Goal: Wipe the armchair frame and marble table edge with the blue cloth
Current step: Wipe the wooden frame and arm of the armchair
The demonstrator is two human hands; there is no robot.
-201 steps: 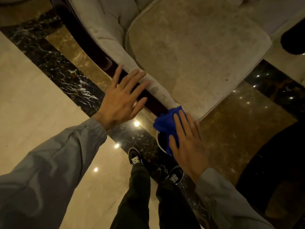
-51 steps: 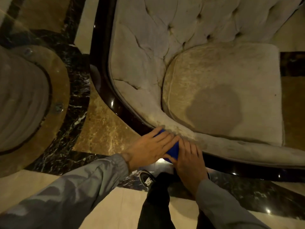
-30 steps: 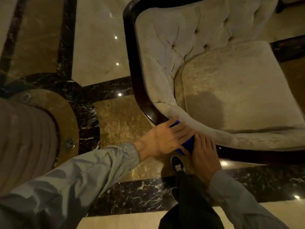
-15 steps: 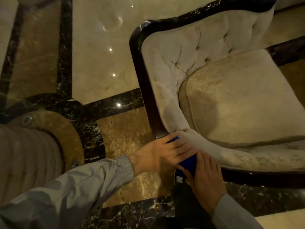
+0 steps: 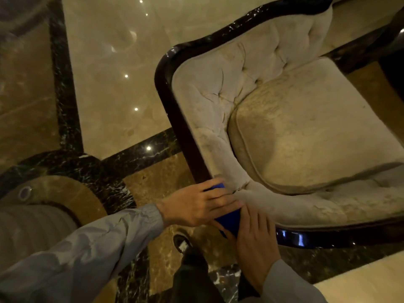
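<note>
You press the blue cloth (image 5: 229, 219) against the dark wooden frame (image 5: 181, 127) of the armchair, at the front corner where the arm curves into the front rail. Your left hand (image 5: 196, 206) lies flat on top of the cloth with the fingers (image 5: 220, 201) stretched out, not curled around it. Your right hand (image 5: 253, 235) lies beside it, also with flat, extended fingers, and holds the lower part of the cloth on the rail. So neither hand grips the cloth; both only push it on the wood. The cloth is mostly hidden, only a blue piece shows between the hands and a small piece near the left fingertips. I judge that you are in the frame part of the task. Which parts of the frame are already wiped, I cannot tell from the shine alone. The long side of the frame up to the back and the front rail to the right are perhaps still left. The marble table does not clearly show here, so its edge seems not yet reached.
</note>
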